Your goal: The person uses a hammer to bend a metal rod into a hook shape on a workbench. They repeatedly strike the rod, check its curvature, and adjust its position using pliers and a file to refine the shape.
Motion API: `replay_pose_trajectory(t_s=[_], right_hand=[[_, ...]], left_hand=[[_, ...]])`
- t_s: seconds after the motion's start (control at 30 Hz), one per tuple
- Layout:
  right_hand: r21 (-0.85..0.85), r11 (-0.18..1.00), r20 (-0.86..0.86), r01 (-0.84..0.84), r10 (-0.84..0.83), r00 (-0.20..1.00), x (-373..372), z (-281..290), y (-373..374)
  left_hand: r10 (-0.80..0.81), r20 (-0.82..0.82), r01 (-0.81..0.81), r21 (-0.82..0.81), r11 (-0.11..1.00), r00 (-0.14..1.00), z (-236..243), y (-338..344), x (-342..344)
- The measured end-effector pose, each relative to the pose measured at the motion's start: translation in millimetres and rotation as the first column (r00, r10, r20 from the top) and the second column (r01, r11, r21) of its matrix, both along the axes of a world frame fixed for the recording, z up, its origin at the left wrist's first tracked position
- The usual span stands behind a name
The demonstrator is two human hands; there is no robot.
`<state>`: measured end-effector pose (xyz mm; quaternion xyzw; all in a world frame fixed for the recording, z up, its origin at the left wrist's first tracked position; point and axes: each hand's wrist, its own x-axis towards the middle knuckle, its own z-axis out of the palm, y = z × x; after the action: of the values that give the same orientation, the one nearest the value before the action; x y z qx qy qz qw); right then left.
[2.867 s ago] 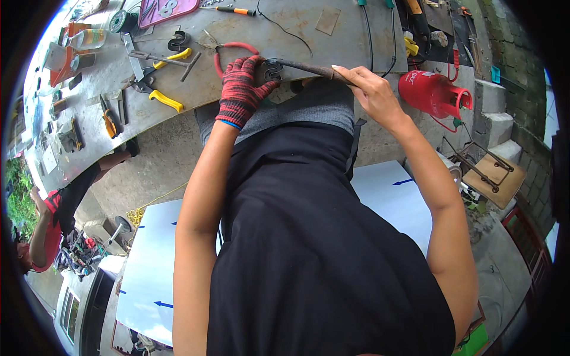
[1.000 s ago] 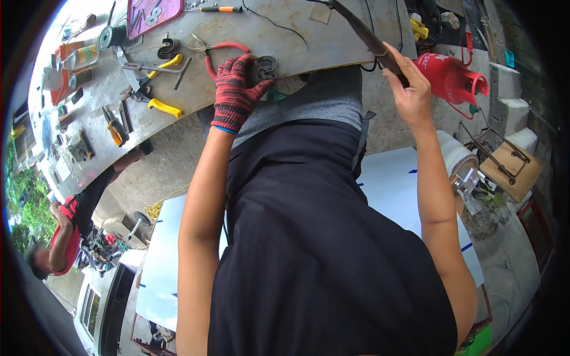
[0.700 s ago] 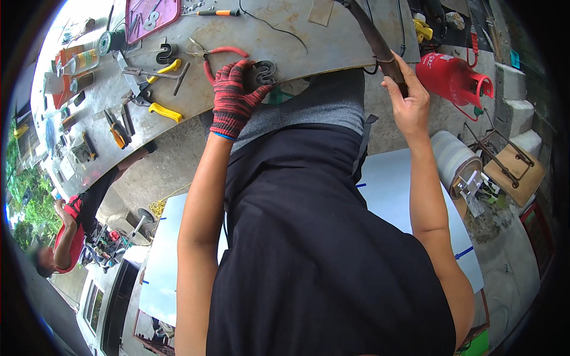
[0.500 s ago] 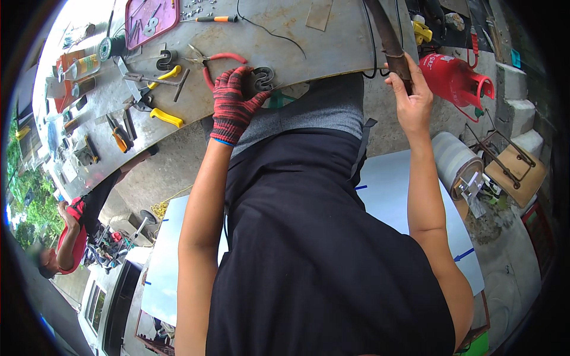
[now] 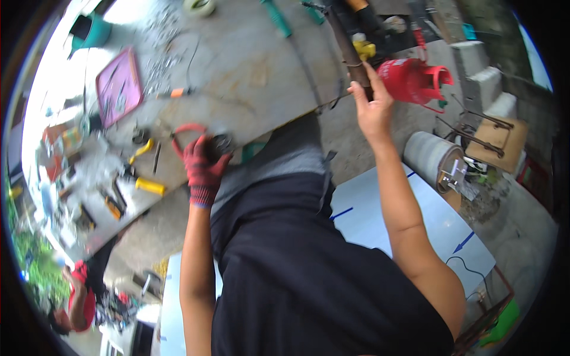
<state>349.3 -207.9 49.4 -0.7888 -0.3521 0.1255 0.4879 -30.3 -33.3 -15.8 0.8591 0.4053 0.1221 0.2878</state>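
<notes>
A red-and-black knit glove covers my left hand [image 5: 205,169], which rests near the table's front edge, fingers apart. Just past its fingertips lies a small curved metal piece [image 5: 221,142]; the fingers hide part of it, and I cannot tell whether they touch it. Red-handled pliers [image 5: 190,128] lie beside the same hand, one handle running down to its fingers. My bare right hand [image 5: 375,107] is wrapped round a long dark brown rod-like handle [image 5: 347,53], held slanting up to the left beyond the table's right side. Its far end is thin, dark and blurred.
Left on the metal table [image 5: 237,71] are a pink tray [image 5: 120,88], a yellow-handled tool [image 5: 150,186], orange-handled pliers [image 5: 111,206] and scattered small metal bits. A red gas cylinder [image 5: 409,80] stands right of my right hand. Another person [image 5: 83,302] is at the lower left.
The whole view has swung: the table now shows further in, with green-handled tools and a teal bucket in sight. My right hand still grips the brown handle; my left stays by the curved piece.
</notes>
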Motion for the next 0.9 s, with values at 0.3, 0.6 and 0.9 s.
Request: replay_pose_trajectory(t_s=[0.3, 0.6, 0.9], right_hand=[[-0.066, 0.932, 0.429, 0.357, -0.296, 0.853, 178, -19, 6], [-0.194, 0.839, 0.579, 0.508, -0.320, 0.750, 370, -96, 28], [-0.253, 0.810, 0.563, 0.529, -0.322, 0.761, 454, -156, 60]], left_hand=[[-0.048, 0.003, 0.047, 0.103, 0.994, 0.999, -16, 1, -3], [0.017, -0.077, -0.008, 0.118, 0.993, 0.997, -19, -11, -18], [0.074, -0.133, -0.077, -0.020, 0.997, 0.988, -5, -22, -29]])
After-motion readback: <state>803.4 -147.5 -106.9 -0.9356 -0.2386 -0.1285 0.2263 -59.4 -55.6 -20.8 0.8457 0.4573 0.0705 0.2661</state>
